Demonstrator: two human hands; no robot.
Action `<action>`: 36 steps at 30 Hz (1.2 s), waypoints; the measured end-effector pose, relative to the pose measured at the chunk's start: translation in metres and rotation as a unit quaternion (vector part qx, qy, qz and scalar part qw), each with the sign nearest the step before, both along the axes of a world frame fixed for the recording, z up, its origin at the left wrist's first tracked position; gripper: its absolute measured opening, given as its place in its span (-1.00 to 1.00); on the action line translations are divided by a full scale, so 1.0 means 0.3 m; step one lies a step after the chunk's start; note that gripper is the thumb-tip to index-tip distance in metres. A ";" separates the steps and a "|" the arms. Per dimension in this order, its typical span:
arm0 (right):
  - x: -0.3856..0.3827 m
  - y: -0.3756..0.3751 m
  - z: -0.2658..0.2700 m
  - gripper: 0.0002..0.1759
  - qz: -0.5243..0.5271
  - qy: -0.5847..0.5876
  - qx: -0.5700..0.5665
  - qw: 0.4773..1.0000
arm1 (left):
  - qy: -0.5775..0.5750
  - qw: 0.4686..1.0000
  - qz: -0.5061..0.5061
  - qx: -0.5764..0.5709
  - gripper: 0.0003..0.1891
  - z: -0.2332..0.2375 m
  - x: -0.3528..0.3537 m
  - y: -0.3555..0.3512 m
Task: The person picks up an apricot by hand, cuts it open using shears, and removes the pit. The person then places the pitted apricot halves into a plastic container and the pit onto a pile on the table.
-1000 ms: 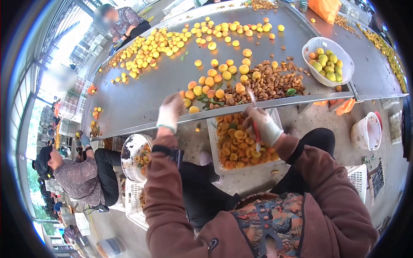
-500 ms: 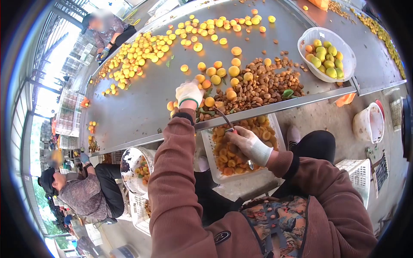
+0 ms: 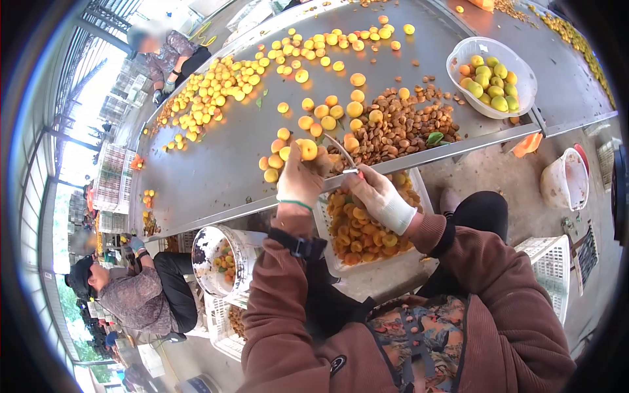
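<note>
My left hand (image 3: 298, 177), in a white glove, holds an orange-yellow apricot (image 3: 307, 149) just above the front edge of the steel table (image 3: 216, 167). My right hand (image 3: 373, 193), also gloved, grips a small knife (image 3: 342, 152) whose blade points up toward the apricot. Both hands hover over a white crate (image 3: 327, 252) filled with halved apricots. Behind the hands lies a pile of brown pits (image 3: 406, 124) and several whole apricots (image 3: 327, 111).
A clear bowl (image 3: 491, 75) of greenish-yellow fruit sits at the table's right end. More apricots (image 3: 209, 92) spread across the far left. A metal bucket (image 3: 219, 262) stands below left, a white pail (image 3: 565, 180) at right. One seated person (image 3: 131, 295) works at left, another (image 3: 164, 52) at the far side.
My left hand has drawn back from the table with an apricot. My right hand has risen with the knife, bringing the blade up to the fruit.
</note>
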State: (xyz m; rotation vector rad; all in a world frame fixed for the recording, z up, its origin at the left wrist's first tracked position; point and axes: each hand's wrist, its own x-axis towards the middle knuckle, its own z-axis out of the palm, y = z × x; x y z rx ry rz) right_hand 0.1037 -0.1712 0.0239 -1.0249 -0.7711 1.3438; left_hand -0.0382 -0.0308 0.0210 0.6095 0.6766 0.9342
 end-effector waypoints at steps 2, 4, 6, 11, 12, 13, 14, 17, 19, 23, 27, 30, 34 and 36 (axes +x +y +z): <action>-0.023 0.003 -0.017 -0.69 0.000 -0.063 0.028 0.998 | -0.084 0.995 -0.037 -0.042 -0.59 -0.010 -0.006 -0.076; -0.046 0.004 -0.036 -0.66 -0.008 -0.087 0.059 0.994 | -0.098 0.994 -0.041 -0.038 -0.53 -0.048 -0.022 -0.116; -0.059 0.010 -0.041 -0.68 -0.015 -0.125 0.070 0.990 | -0.139 0.989 -0.019 -0.051 -0.49 -0.030 -0.015 -0.163; -0.081 0.015 -0.048 -0.62 0.016 -0.105 0.078 0.991 | -0.168 0.985 -0.036 -0.001 -0.50 -0.032 -0.036 -0.191; -0.085 0.017 -0.049 -0.57 0.022 -0.102 0.083 0.991 | -0.169 0.985 -0.035 -0.001 -0.50 -0.028 -0.037 -0.195; -0.089 0.018 -0.049 -0.57 0.022 -0.103 0.082 0.991 | -0.163 0.986 -0.033 0.010 -0.50 -0.025 -0.033 -0.201; -0.093 0.017 -0.046 -0.55 0.025 -0.105 0.079 0.991 | -0.156 0.987 -0.032 0.021 -0.50 -0.020 -0.031 -0.206; -0.099 0.029 -0.058 -0.51 0.030 -0.114 0.069 0.991 | -0.149 0.987 -0.036 0.045 -0.49 -0.027 -0.032 -0.203; -0.100 0.037 -0.070 -0.50 0.033 -0.120 0.064 0.990 | -0.135 0.989 -0.032 0.051 -0.48 -0.027 -0.035 -0.205; -0.104 0.046 -0.068 -0.47 0.034 -0.138 0.088 0.986 | -0.087 0.994 -0.016 0.060 -0.43 0.005 -0.030 -0.214; -0.107 0.032 -0.048 -0.47 0.028 -0.147 0.114 0.982 | -0.074 0.992 -0.030 0.099 -0.40 0.021 -0.038 -0.209; -0.105 0.030 -0.051 -0.48 0.031 -0.160 0.110 0.981 | -0.053 0.989 -0.038 0.130 -0.39 0.022 -0.043 -0.205; -0.113 0.025 -0.057 -0.50 0.038 -0.144 0.094 0.984 | -0.022 0.988 -0.044 0.150 -0.40 0.019 -0.039 -0.215; -0.122 0.028 -0.066 -0.55 0.030 -0.039 0.106 0.993 | -0.026 0.986 -0.038 0.162 -0.43 0.019 -0.039 -0.203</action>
